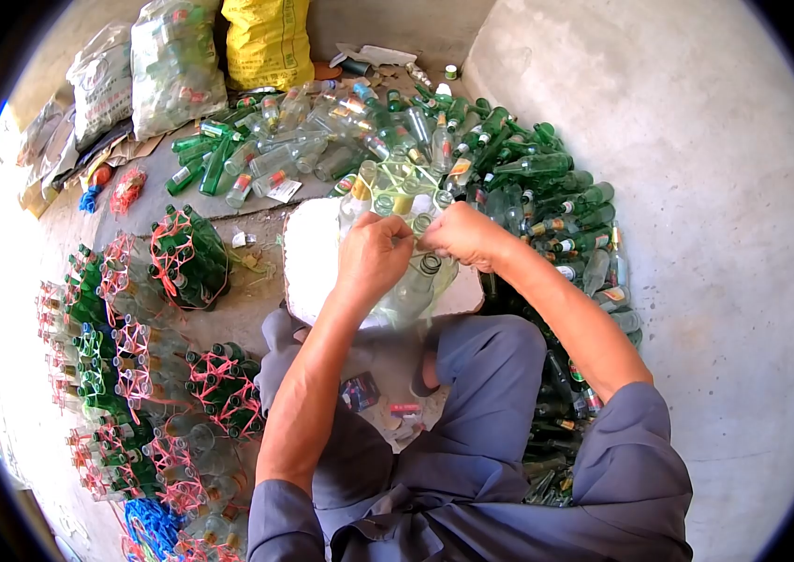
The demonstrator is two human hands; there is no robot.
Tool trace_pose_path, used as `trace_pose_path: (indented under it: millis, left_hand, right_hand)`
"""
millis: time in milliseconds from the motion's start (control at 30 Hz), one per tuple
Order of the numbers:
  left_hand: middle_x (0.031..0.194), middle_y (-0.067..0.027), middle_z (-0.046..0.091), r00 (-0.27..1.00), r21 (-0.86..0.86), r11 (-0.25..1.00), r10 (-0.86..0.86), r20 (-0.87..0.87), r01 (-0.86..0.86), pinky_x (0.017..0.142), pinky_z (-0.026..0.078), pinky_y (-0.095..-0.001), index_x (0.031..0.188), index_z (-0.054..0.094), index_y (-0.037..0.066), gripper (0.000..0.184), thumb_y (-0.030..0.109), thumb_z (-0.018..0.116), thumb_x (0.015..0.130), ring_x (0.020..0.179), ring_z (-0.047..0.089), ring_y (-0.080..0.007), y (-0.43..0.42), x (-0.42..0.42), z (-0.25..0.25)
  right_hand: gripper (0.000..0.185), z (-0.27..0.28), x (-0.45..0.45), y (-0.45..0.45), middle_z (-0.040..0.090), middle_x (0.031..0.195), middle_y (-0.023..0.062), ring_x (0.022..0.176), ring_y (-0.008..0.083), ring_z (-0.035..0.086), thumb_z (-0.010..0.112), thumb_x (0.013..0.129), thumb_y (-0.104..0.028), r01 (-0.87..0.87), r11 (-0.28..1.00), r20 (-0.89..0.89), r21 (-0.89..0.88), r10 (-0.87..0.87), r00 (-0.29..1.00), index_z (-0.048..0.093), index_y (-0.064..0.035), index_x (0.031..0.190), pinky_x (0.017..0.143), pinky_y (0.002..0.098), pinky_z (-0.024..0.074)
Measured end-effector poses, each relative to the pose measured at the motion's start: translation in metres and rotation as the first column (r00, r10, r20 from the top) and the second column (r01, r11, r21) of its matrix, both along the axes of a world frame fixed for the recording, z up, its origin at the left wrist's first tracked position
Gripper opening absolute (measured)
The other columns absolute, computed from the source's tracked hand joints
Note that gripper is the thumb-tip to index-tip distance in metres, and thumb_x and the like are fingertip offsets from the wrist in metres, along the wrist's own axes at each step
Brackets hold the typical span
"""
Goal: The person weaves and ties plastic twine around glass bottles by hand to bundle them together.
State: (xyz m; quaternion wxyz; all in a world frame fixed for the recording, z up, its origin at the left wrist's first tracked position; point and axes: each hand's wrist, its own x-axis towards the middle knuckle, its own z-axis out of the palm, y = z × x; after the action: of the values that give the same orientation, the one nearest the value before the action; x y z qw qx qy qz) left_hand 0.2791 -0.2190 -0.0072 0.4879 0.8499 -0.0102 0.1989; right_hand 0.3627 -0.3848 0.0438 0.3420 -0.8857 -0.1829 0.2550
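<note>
A cluster of clear glass bottles (408, 292) stands on a white block (311, 248) in front of my knees. Pale yellow-green string (406, 170) runs around and between the bottle necks. My left hand (375, 251) is closed in a pinch over the near side of the cluster, at the string. Close beside it, my right hand (465, 236) also pinches the string, fingertips pointing left. The stretch of string between the fingers is thin and partly hidden by them.
Loose green and clear bottles (533, 167) lie heaped behind and to the right, against the wall. Bundles of bottles tied with red string (189, 258) stand on the left. Filled sacks (177, 70) and a yellow sack (268, 42) are at the back. Blue string (152, 526) lies lower left.
</note>
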Motion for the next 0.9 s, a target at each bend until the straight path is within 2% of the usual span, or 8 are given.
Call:
trace_pose_path:
  millis: [67,167,267,367,567,667,800,900]
  left_hand:
    - [0.084,-0.013,0.065,1.0,-0.001,1.0,-0.001,0.024,0.001,0.076,0.051,-0.0409,0.086,0.072,0.007,0.015,0.016,0.069,0.075,0.084,0.064,-0.031,0.0,0.0,0.0]
    - [0.082,-0.0135,0.066,0.998,0.008,1.0,-0.001,0.06,0.0,0.075,0.051,-0.0405,0.086,0.073,0.006,0.015,0.015,0.069,0.075,0.083,0.063,-0.031,-0.001,0.0,0.001]
    - [0.08,-0.0142,0.066,0.995,0.053,0.999,0.009,0.099,-0.014,0.074,0.051,-0.0405,0.085,0.073,0.005,0.014,0.015,0.069,0.075,0.081,0.063,-0.0309,-0.001,0.0,0.0]
    - [0.079,-0.0141,0.067,0.992,0.066,0.997,0.032,0.124,-0.041,0.073,0.051,-0.0412,0.083,0.073,0.004,0.014,0.015,0.069,0.074,0.081,0.062,-0.0308,-0.002,-0.003,0.003]
    - [0.081,-0.0111,0.069,0.98,0.126,0.985,0.096,0.175,-0.119,0.082,0.046,-0.0419,0.081,0.075,0.007,0.013,0.017,0.071,0.073,0.091,0.061,-0.0278,-0.005,-0.003,0.0]
    - [0.078,-0.007,0.068,0.975,0.185,0.971,0.113,0.192,-0.149,0.085,0.042,-0.0429,0.079,0.074,0.01,0.009,0.017,0.071,0.073,0.094,0.061,-0.025,-0.006,-0.005,0.003]
    - [0.074,-0.0052,0.067,0.978,0.205,0.966,0.123,0.169,-0.157,0.088,0.037,-0.0435,0.078,0.074,0.011,0.008,0.017,0.071,0.073,0.095,0.059,-0.0236,-0.006,-0.006,0.005]
    - [0.086,-0.0093,0.068,0.992,0.207,0.97,0.116,0.057,-0.126,0.093,0.037,-0.0434,0.083,0.076,0.011,0.015,0.021,0.071,0.072,0.101,0.058,-0.0257,-0.006,-0.007,0.009]
  right_hand:
    - [0.019,0.022,-0.014,0.001,0.047,0.057,-0.0035,0.045,0.0044,0.034,0.066,0.084,-0.01,0.217,0.963,-0.427,0.161,-0.13,0.895,0.061,-0.0046,0.066,0.037,0.0234,0.0231]
    - [0.014,0.017,-0.012,-0.008,0.044,0.059,-0.0055,0.045,0.0013,0.03,0.063,0.09,-0.01,0.273,0.93,-0.592,0.245,-0.08,0.802,0.061,-0.0079,0.077,0.037,0.0189,0.0164]
    - [0.011,0.014,-0.016,-0.015,0.043,0.06,-0.0065,0.045,0.0004,0.028,0.064,0.093,-0.013,0.371,0.888,-0.679,0.272,-0.096,0.728,0.062,-0.0085,0.083,0.036,0.0185,0.0168]
    - [0.021,0.016,-0.018,-0.02,0.045,0.06,-0.0055,0.043,0.0021,0.029,0.066,0.091,-0.017,0.361,0.874,-0.715,0.326,-0.022,0.699,0.056,-0.0109,0.074,0.037,0.0216,0.0157]
    - [0.021,0.014,-0.016,-0.028,0.044,0.06,-0.0059,0.044,0.0018,0.027,0.068,0.092,-0.023,0.321,0.881,-0.717,0.348,0.03,0.696,0.057,-0.0117,0.079,0.038,0.0209,0.0148]
    - [0.017,0.009,-0.013,-0.031,0.044,0.063,-0.0053,0.044,-0.0002,0.027,0.066,0.096,-0.026,0.292,0.885,-0.723,0.362,0.069,0.688,0.062,-0.0093,0.095,0.036,0.0176,0.0159]
    - [0.02,0.008,-0.015,-0.035,0.045,0.064,-0.0042,0.044,-0.0003,0.026,0.067,0.095,-0.028,0.287,0.883,-0.732,0.372,0.089,0.675,0.062,-0.0091,0.099,0.036,0.0175,0.0156]
    - [0.024,0.005,-0.016,-0.038,0.045,0.064,-0.0034,0.043,-0.0003,0.025,0.067,0.095,-0.028,0.294,0.873,-0.751,0.388,0.115,0.65,0.061,-0.0091,0.108,0.036,0.017,0.0159]
